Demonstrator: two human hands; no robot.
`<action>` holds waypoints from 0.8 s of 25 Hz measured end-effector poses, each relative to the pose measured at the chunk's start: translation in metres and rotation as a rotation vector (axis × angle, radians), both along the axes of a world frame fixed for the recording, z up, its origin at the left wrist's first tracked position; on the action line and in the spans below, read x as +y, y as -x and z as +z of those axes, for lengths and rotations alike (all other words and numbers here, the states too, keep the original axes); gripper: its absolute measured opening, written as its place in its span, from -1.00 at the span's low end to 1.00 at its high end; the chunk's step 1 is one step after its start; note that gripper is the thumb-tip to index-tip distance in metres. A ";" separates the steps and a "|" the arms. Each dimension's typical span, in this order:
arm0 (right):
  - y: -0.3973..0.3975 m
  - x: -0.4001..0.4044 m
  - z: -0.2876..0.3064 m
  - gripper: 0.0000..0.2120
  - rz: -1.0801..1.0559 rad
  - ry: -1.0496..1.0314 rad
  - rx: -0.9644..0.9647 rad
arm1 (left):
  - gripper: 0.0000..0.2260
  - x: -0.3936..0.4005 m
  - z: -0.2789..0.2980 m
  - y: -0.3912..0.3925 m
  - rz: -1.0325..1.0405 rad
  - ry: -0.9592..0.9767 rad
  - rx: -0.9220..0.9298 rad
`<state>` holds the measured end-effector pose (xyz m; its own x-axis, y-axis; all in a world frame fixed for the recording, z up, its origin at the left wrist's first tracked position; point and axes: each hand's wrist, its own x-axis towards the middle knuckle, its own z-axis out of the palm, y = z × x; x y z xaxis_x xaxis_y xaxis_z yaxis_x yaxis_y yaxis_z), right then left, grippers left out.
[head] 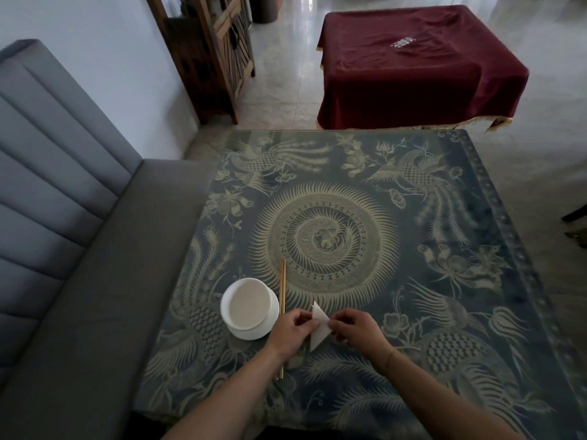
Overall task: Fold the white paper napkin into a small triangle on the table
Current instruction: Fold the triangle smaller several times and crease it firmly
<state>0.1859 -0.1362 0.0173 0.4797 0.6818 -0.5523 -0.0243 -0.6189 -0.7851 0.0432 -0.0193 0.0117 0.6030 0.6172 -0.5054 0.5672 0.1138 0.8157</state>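
The white paper napkin [319,328] is folded into a narrow triangular shape, one point toward the far side and one toward me. It sits between my two hands just above the patterned table [397,281]. My left hand [290,333] pinches its left edge with curled fingers. My right hand [355,330] pinches its right edge near the middle. Part of the napkin is hidden behind my fingers.
A white bowl on a white saucer [249,308] stands left of my left hand. A pair of wooden chopsticks [282,300] lies lengthwise beside the bowl, passing under my left wrist. A grey sofa [79,281] borders the table's left edge; a red-covered table [413,65] stands beyond.
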 end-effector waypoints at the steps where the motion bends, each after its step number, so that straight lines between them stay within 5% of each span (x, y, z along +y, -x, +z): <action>1: 0.002 0.003 -0.003 -0.98 -0.012 0.011 -0.010 | -0.93 0.000 -0.002 0.004 0.028 0.013 0.021; 11: 0.019 0.034 -0.021 -0.92 0.062 0.105 -0.157 | -0.85 -0.004 -0.015 0.023 0.239 -0.173 0.150; 20: 0.018 0.055 -0.030 -0.99 0.078 0.125 -0.233 | -0.93 -0.009 -0.013 0.021 0.167 -0.428 0.231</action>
